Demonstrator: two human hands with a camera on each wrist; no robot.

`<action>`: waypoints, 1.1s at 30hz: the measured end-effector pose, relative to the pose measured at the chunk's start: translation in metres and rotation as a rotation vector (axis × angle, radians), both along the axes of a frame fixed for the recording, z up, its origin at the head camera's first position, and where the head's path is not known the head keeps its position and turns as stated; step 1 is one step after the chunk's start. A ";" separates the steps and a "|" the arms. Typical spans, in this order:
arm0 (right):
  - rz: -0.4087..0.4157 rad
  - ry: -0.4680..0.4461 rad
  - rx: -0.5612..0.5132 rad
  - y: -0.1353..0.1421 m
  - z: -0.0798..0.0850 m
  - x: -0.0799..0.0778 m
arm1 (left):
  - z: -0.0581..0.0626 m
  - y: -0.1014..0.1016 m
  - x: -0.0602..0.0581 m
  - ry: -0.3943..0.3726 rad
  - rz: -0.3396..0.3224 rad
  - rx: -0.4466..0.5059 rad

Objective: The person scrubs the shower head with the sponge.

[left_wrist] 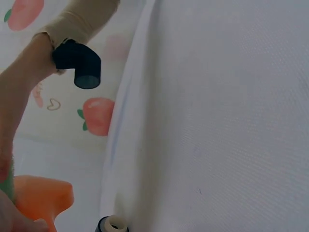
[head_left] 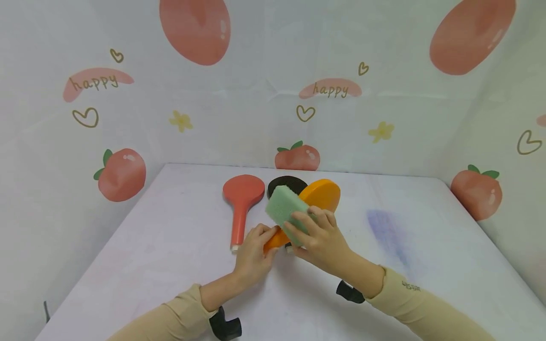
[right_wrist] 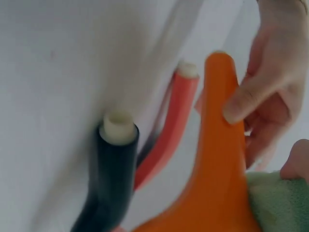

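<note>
My left hand (head_left: 254, 255) grips the handle of an orange paddle (head_left: 323, 192), a round-headed piece tilted up off the table. In the right wrist view, the left thumb lies along that orange handle (right_wrist: 219, 106). A pale green block sponge (head_left: 283, 206) is in my right hand (head_left: 324, 241), its fingers bent over one side. The sponge meets the orange paddle near the handle, and it covers part of the head. Beyond the hands lie a red paddle (head_left: 243, 189) and a black paddle (head_left: 286, 181), the latter mostly hidden.
Both spare paddles lie on the white table (head_left: 179, 227), handles toward me, with whitish handle ends. A purple-blue smudge (head_left: 386, 232) marks the table at right. A printed cloth backdrop (head_left: 243, 94) rises behind. Black curved pieces (head_left: 223, 327) sit at both wrists.
</note>
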State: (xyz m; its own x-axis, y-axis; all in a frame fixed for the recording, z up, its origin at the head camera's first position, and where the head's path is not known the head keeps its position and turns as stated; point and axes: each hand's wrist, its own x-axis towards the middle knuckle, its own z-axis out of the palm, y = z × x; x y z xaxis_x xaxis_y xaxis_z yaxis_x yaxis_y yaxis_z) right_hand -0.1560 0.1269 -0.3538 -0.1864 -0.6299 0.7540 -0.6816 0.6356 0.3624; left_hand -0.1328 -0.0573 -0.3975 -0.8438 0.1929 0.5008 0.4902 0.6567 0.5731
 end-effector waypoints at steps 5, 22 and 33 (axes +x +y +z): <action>0.033 -0.087 -0.015 0.002 -0.010 0.003 | 0.001 -0.001 0.001 -0.140 -0.073 0.136; 0.069 -0.249 -0.276 0.022 -0.021 0.006 | 0.003 -0.003 -0.003 -0.734 -0.281 0.650; 0.068 -0.248 -0.432 0.034 -0.025 0.002 | 0.004 -0.005 -0.005 -0.905 -0.405 0.819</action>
